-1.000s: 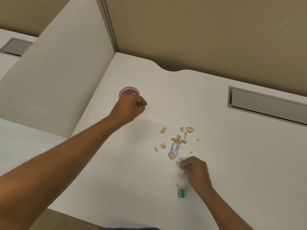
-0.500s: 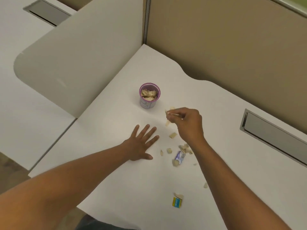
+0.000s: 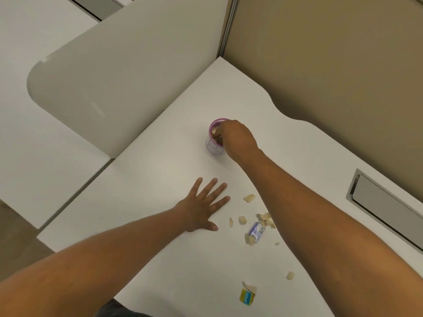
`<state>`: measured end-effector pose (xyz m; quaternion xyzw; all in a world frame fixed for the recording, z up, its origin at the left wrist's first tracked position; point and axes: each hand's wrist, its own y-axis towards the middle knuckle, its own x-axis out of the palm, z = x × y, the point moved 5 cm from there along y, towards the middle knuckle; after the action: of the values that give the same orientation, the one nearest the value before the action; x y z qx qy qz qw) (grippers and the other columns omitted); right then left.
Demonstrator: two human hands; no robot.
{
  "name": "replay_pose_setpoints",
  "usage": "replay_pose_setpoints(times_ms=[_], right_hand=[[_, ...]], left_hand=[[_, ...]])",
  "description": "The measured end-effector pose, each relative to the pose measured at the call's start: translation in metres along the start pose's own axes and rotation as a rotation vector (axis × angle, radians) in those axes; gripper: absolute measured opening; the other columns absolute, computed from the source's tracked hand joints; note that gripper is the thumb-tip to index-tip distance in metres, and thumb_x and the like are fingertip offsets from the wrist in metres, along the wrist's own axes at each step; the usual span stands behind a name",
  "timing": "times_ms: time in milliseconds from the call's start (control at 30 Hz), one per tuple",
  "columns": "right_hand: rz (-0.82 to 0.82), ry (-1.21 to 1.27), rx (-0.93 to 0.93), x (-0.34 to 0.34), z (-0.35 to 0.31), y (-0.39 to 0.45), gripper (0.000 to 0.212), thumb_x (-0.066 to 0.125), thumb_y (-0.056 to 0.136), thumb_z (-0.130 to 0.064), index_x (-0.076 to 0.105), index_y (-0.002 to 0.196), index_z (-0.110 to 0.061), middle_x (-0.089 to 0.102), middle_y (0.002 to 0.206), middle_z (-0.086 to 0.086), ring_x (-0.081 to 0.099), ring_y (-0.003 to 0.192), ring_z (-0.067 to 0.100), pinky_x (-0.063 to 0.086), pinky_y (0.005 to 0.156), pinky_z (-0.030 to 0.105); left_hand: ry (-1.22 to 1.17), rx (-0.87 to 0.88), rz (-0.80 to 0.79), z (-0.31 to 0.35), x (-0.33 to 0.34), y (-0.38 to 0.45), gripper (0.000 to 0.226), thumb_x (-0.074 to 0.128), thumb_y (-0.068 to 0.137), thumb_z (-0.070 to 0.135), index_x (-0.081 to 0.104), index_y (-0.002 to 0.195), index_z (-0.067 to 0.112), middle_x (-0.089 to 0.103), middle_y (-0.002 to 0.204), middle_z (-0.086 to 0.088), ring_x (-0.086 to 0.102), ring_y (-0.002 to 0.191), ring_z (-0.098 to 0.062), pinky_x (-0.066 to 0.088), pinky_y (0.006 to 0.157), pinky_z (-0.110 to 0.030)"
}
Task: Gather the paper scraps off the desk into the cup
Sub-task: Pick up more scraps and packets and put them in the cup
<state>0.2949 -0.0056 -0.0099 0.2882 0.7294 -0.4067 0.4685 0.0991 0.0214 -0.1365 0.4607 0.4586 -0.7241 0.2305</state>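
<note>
A small white cup [image 3: 214,149] with a purple rim stands at the back of the white desk [image 3: 160,179], holding beige paper scraps. My right hand [image 3: 238,138] hovers over its mouth with the fingertips bunched down at the rim, pinching scraps. My left hand [image 3: 201,209] lies flat on the desk, fingers spread, holding nothing. Loose beige scraps lie to its right: one [image 3: 249,197] alone, a cluster [image 3: 265,219] partly hidden by my right forearm, and one [image 3: 290,275] nearer me. A purple-white wrapper [image 3: 256,232] and a yellow-blue piece [image 3: 247,296] lie among them.
A grey divider panel [image 3: 128,72] rises along the desk's left side and a tan wall [image 3: 332,53] closes the back. A metal cable slot [image 3: 384,202] is set into the desk at the right. The desk's front edge runs near my left forearm.
My right hand has carried its pinched scraps from above the pile to the cup's mouth. My left hand came off the cup and now rests flat on the desk.
</note>
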Motion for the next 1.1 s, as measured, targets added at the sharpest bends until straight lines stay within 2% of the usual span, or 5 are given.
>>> replay_pose_setpoints(times_ms=[200,467,733,867,1100], right_hand=[[-0.152,-0.11,0.057,-0.017,-0.008,0.0,0.041,0.072,0.087,-0.015,0.066,0.128,-0.017,0.065,0.125,0.012,0.065,0.112,0.033,0.054,0.092,0.035],[0.133,0.264,0.097,-0.072,0.032,-0.093,0.035,0.078,0.085,-0.017,0.072,0.118,-0.027,0.069,0.122,-0.002,0.065,0.102,0.016,0.047,0.078,0.027],[-0.051,0.463,0.637,0.103,0.113,-0.336,0.057,0.083,0.076,-0.043,0.061,0.126,-0.026,0.056,0.12,0.0,0.063,0.105,0.021,0.052,0.091,0.035],[-0.115,0.531,0.62,0.18,0.07,-0.39,0.083,0.074,0.077,-0.059,0.037,0.147,-0.037,0.036,0.139,-0.002,0.049,0.123,0.019,0.05,0.1,0.034],[0.013,0.308,0.446,0.205,0.041,-0.377,0.049,0.052,0.1,-0.006,0.047,0.147,-0.017,0.038,0.154,0.003,0.04,0.136,0.022,0.049,0.103,0.029]], left_hand=[[0.014,0.004,0.013,-0.004,0.005,0.003,0.096,0.025,0.096,0.08,-0.022,0.162,0.028,-0.035,0.168,-0.009,-0.031,0.156,-0.038,-0.012,0.123,-0.068],[0.058,-0.015,0.005,-0.003,-0.001,0.001,0.098,0.026,0.095,0.081,-0.021,0.162,0.027,-0.031,0.17,-0.01,-0.025,0.158,-0.039,-0.008,0.124,-0.068],[-0.09,-0.085,-0.041,0.032,-0.023,-0.019,0.089,0.059,0.1,0.05,0.007,0.167,0.023,-0.012,0.175,-0.009,0.0,0.162,-0.038,0.023,0.126,-0.058],[-0.115,-0.039,0.085,0.07,-0.027,-0.032,0.088,0.067,0.094,0.037,0.017,0.166,0.026,0.004,0.174,-0.01,0.028,0.15,-0.035,0.045,0.109,-0.047],[-0.089,-0.009,0.097,0.117,-0.037,-0.015,0.081,0.066,0.093,0.029,0.025,0.162,0.036,-0.002,0.174,-0.011,0.035,0.139,-0.039,0.056,0.093,-0.043]])
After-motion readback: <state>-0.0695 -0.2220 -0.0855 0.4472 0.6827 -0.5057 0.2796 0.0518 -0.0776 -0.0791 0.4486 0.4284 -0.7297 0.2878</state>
